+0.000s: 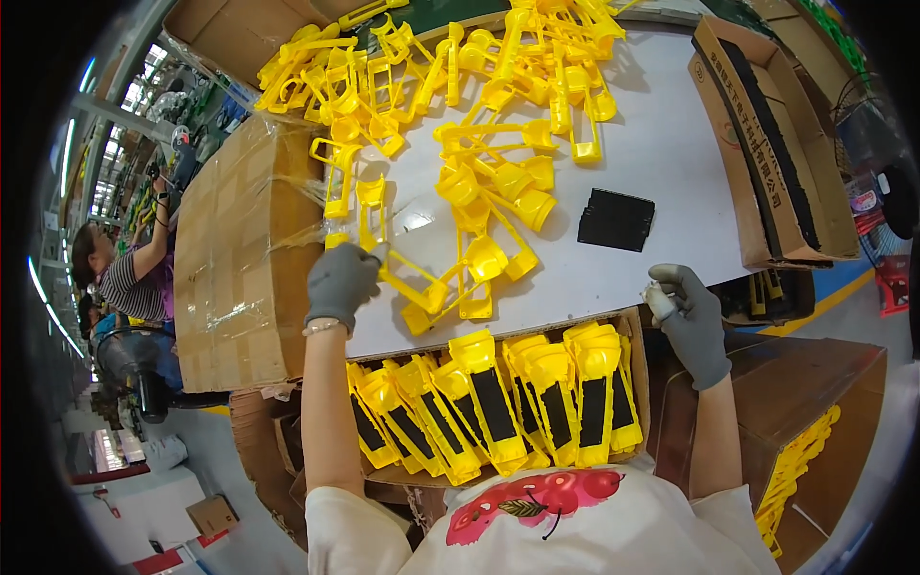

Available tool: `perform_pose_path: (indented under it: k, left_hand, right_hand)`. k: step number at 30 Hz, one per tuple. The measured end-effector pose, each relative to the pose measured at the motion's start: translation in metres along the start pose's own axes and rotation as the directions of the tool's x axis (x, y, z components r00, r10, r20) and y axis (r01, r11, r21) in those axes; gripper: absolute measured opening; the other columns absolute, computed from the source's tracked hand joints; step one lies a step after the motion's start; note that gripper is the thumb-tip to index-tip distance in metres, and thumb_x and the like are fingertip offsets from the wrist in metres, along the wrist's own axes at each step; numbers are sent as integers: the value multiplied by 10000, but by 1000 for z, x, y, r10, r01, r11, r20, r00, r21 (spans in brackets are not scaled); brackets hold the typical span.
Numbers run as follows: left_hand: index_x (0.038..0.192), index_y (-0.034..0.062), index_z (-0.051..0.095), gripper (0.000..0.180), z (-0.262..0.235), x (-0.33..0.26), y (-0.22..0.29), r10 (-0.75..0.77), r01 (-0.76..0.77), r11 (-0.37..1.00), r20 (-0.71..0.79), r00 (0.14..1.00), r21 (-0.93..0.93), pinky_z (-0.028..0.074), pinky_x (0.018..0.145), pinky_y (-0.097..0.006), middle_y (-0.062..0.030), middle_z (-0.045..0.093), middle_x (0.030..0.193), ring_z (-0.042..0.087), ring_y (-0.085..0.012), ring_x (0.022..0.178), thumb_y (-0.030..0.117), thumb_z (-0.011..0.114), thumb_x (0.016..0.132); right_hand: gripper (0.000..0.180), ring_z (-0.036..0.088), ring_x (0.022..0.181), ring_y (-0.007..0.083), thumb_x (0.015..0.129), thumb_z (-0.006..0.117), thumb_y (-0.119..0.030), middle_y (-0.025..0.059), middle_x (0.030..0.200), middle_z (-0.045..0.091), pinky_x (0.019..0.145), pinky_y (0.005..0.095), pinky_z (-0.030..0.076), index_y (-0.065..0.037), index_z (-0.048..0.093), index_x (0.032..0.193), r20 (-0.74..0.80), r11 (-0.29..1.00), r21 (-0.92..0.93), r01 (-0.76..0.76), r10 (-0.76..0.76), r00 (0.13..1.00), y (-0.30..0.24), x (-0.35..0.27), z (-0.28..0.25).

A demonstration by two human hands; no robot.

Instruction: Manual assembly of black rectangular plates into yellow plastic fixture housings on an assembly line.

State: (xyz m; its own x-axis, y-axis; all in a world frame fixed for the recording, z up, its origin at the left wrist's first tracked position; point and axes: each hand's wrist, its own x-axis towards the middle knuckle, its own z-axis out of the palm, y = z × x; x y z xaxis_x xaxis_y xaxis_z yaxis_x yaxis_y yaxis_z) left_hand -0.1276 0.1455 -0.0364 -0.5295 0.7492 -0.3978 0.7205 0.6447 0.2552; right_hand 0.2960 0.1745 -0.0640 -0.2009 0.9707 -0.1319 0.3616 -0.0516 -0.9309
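Observation:
My left hand (342, 281), in a grey glove, is closed at the end of a yellow plastic frame (436, 293) on the white tabletop. More yellow frames (470, 187) lie tangled just beyond it. My right hand (698, 331), also in a grey glove, hovers by the table's near right side. Its fingers are apart, and a whitish covering shows on one fingertip; I see nothing held. A flat black rectangular pad (616, 219) lies on the table beyond this hand. Close to my body, a cardboard box (634, 350) holds several yellow frames with black strips in them.
A big taped carton (235, 254) stands left of the table. An open cardboard box (728, 144) with black strips sits at the right edge. A heap of yellow frames (383, 77) covers the far side. Another carton (795, 431) is low at right. At far left is another person (129, 268).

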Motion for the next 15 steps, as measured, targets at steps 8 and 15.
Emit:
perform_pose_path:
  k: [8, 15]
  left_hand:
    - [1256, 115, 583, 614, -17, 23, -42, 233, -226, 963, -28, 972, 150, 469, 936, -387, -189, 608, 1198, 578, -344, 1118, 198, 779, 680]
    - [1202, 114, 606, 568, 10, 29, -78, 320, -324, 946, -169, 932, 0, 474, 917, -388, -148, 606, 1118, 589, -319, 1062, 152, 795, 669]
  right_hand:
    - [258, 536, 635, 34, 864, 657, -125, 18, 850, 644, 606, 188, 455, -25, 637, 1101, -66, 997, -72, 9, -14, 998, -8, 15, -4]
    - [245, 571, 710, 65, 854, 670, -130, 29, 875, 667, 652, 221, 476, -46, 653, 1083, -116, 968, -199, 156, -181, 977, 13, 33, -16]
